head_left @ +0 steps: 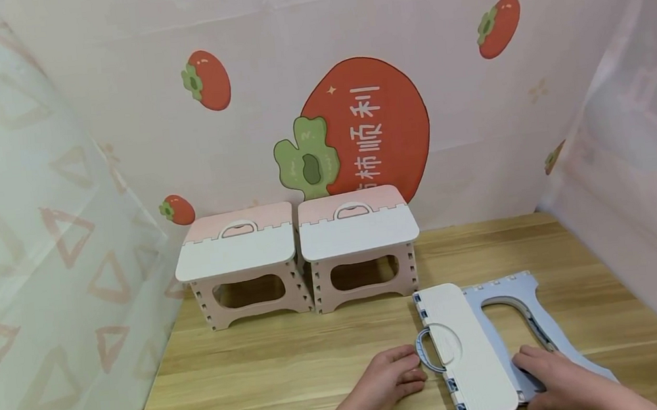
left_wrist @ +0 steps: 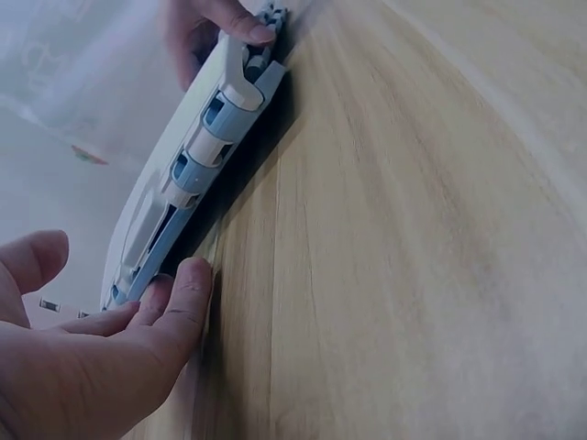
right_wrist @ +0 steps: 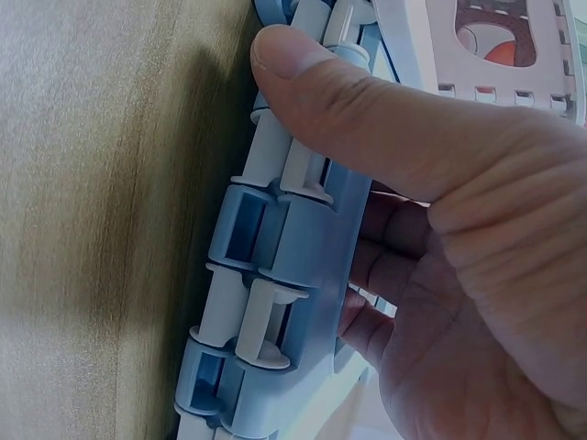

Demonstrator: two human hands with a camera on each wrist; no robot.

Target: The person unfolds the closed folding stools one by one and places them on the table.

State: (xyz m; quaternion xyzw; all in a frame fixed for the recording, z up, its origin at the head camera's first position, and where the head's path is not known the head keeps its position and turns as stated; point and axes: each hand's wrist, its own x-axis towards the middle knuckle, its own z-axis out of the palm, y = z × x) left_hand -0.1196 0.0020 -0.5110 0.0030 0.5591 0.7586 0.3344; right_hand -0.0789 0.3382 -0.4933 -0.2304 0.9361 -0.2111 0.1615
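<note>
A blue-and-white folding step stool [head_left: 477, 362] lies folded down on the right side of the table, its white top beside a blue leg panel [head_left: 554, 328]. My right hand [head_left: 565, 380] grips the stool at its near end; in the right wrist view the thumb lies over the hinged edge [right_wrist: 275, 238] and the fingers are behind the panel. At the stool's left side, my left hand [head_left: 390, 384] has its fingertips right by the blue carrying handle [head_left: 428, 350]. The left wrist view shows those fingers extended, thumb apart, along the stool's lower edge.
Two pink-and-white step stools, one on the left [head_left: 238, 253] and one beside it [head_left: 361, 235], stand unfolded at the back of the wooden table [head_left: 251, 384]. Behind them hangs a pale cloth [head_left: 114, 74] with persimmon prints, and cloth also covers both sides.
</note>
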